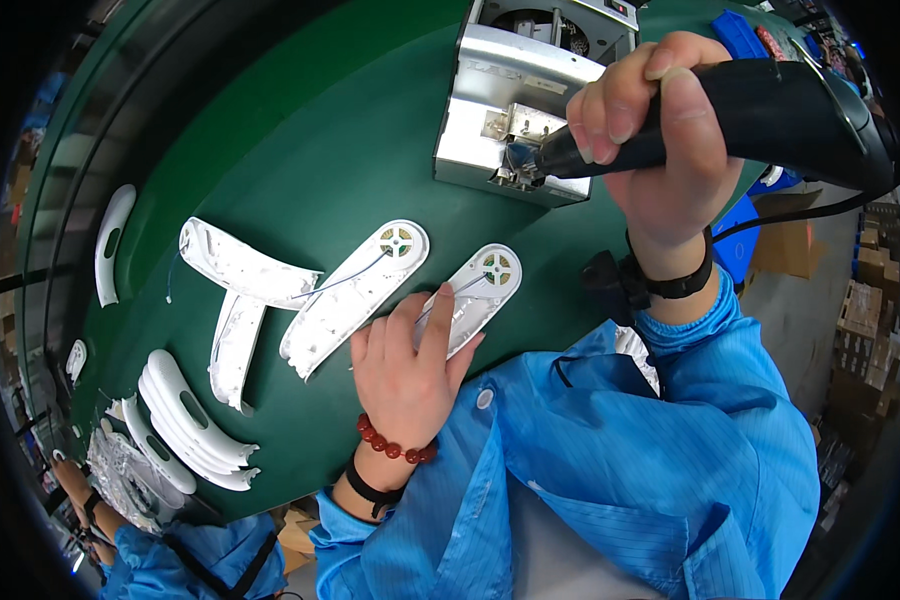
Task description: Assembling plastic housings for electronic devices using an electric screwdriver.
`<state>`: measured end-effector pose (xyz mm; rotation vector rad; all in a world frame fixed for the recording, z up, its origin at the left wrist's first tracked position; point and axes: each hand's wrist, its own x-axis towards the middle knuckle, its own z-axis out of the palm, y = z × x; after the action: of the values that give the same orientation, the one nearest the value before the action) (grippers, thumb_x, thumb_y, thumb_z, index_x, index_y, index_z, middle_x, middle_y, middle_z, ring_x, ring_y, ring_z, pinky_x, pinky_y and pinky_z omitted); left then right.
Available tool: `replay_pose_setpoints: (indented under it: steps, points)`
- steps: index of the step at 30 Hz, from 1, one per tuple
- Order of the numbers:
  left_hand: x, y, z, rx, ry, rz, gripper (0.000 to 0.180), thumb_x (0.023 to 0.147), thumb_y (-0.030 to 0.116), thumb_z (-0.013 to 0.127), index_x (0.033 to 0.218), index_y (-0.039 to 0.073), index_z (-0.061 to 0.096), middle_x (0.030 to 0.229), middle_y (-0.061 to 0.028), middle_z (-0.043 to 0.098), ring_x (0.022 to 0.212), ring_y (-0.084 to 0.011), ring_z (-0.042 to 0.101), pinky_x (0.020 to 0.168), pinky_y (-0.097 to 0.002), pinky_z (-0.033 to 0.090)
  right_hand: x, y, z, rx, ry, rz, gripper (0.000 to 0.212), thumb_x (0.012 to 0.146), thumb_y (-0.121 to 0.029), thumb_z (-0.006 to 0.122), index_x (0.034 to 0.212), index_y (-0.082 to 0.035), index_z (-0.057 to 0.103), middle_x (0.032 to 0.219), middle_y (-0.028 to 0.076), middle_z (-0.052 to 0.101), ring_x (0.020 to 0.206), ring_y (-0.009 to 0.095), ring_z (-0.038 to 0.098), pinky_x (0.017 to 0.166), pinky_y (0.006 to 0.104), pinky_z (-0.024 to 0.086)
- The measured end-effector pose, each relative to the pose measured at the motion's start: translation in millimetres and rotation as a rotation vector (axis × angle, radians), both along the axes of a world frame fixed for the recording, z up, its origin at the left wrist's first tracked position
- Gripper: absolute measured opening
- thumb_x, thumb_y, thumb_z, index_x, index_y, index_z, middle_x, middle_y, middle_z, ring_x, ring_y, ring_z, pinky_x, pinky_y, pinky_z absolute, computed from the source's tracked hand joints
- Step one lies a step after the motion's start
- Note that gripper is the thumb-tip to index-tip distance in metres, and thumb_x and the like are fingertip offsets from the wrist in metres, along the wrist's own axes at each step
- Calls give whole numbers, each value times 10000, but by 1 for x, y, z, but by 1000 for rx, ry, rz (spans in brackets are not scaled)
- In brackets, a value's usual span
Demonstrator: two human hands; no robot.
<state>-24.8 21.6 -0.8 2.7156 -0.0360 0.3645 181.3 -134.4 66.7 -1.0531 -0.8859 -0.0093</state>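
"Green worktable point(340, 150), cartons point(860, 312) beyond its right side. How were the hands kept?"

"Well apart. Left hand point(402, 368): fingers spread over one white shell point(478, 312), hollow side up, unclamped; presumably steadying it."

"Right hand point(675, 140)?"

"Closed round one black power tool point(790, 120), nose pointed left at the front of a metal machine point(518, 60); that slant probably kept the grip clear. Contact could not be told."

"Remainder?"

"One similar shell point(342, 315) lay just beside; one crossed pair point(238, 350) touched; one curved stack point(183, 440) overlapped, probably saving space."

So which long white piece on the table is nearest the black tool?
The rightmost white piece, partly under the left hand; the other long ones lie farther left.
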Motion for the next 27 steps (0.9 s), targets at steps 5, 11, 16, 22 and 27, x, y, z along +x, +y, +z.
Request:
replay_pose_setpoints:
  steps: [5, 11, 16, 22, 27]
  points:
    - [2, 0, -2, -18, -8, 4, 532, 690, 261, 791, 1152, 53, 630, 1034, -75, 612, 892, -251, 560, 789, -401, 426, 4, 3, -3, -27, -6, 3, 149, 952, -132, 405, 1053, -44, 470, 697, 90, 535, 540, 163, 505, 541, 331, 456]
    - [-1, 1, -1, -3, -32, -22, 528, 711, 284, 777, 1170, 64, 635, 1064, -80, 603, 817, -222, 563, 745, -367, 404, -3, 8, 1, -85, -48, -58, 136, 952, -118, 417, 1044, -33, 470, 687, 97, 538, 528, 163, 501, 532, 326, 462]
    - [-5, 12, 9, -109, 108, 10, 613, 692, 275, 795, 1209, 16, 591, 1122, -141, 619, 991, -327, 582, 866, -433, 442, -13, 26, 10, -251, 1, -290, 105, 865, -53, 615, 868, -1, 523, 620, 49, 563, 504, 108, 540, 475, 248, 437]
    - [-4, 11, -8, -20, -45, 6, 568, 701, 344, 775, 1174, 63, 632, 1037, -50, 628, 775, -201, 575, 659, -329, 418, -37, 9, 4, -224, 96, 38, 136, 964, -187, 454, 1005, -57, 446, 658, 62, 496, 500, 145, 461, 509, 299, 426]
    - [-4, 13, -13, -21, -60, 28, 569, 680, 337, 786, 1159, 67, 641, 1003, -42, 618, 761, -196, 571, 623, -326, 411, -75, 7, -10, -178, 269, 136, 290, 945, -336, 565, 993, -89, 422, 648, 33, 502, 492, 127, 475, 490, 284, 417]
